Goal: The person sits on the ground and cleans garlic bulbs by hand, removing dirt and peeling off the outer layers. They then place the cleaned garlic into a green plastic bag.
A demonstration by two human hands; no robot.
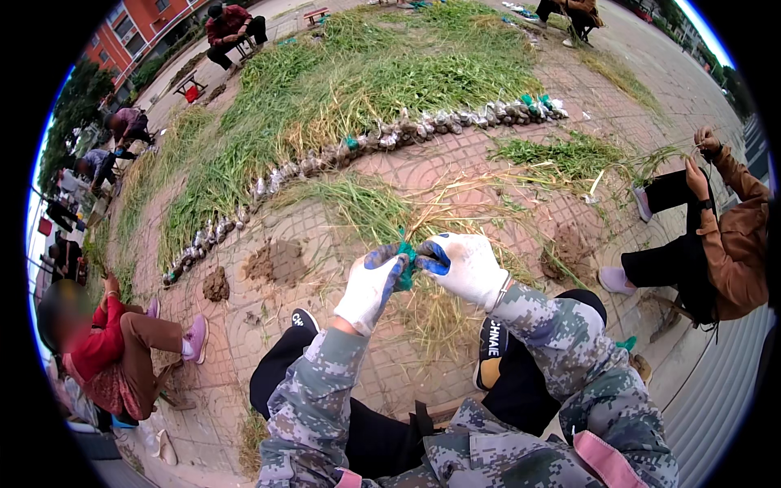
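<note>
Both my hands wear white work gloves with blue coated fingers and meet before me, over the paving. My left hand pinches one side of a green plastic wrapping at the base of a bundle of long grass stems. My right hand closes its fingers on the wrapping's other side. The stems fan out beyond my hands, partly dry and yellow, partly green. What the wrapping encloses is hidden.
A long row of grass bundles with wrapped bases curves across the brick paving. Soil heaps and loose grass lie nearer. Seated people are at left and right; others sit or bend farther off.
</note>
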